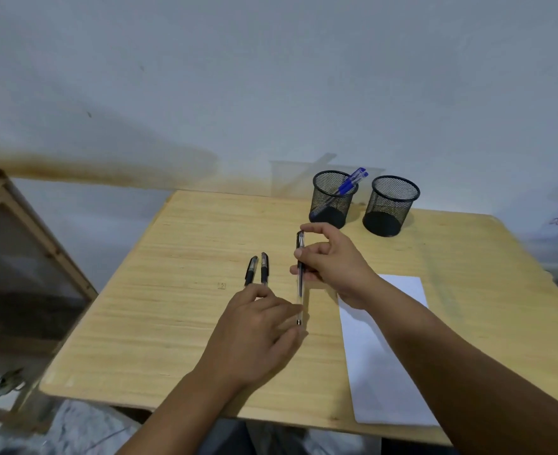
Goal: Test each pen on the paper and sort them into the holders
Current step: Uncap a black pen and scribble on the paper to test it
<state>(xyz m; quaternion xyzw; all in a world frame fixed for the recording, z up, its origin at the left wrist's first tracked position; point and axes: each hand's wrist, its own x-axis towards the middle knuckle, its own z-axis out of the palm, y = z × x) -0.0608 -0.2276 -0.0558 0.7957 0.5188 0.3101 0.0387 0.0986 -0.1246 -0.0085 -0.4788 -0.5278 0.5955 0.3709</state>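
I judge the sorting is under way but far from done. The left mesh holder [331,200] already has blue pens [351,182] leaning in it, while the right mesh holder [390,205] looks empty. Two black pens [258,269] lie side by side on the desk [172,290], near my left hand [258,333], whose straight fingers rest on their near ends. My right hand [331,261] pinches a third black pen [300,274] above the desk, thumb and fingers curled round its barrel, forefinger at the cap end (cap looks still on). The white paper [379,356] lies at the right, under my right forearm; I see no marks on it. At least three pens remain.
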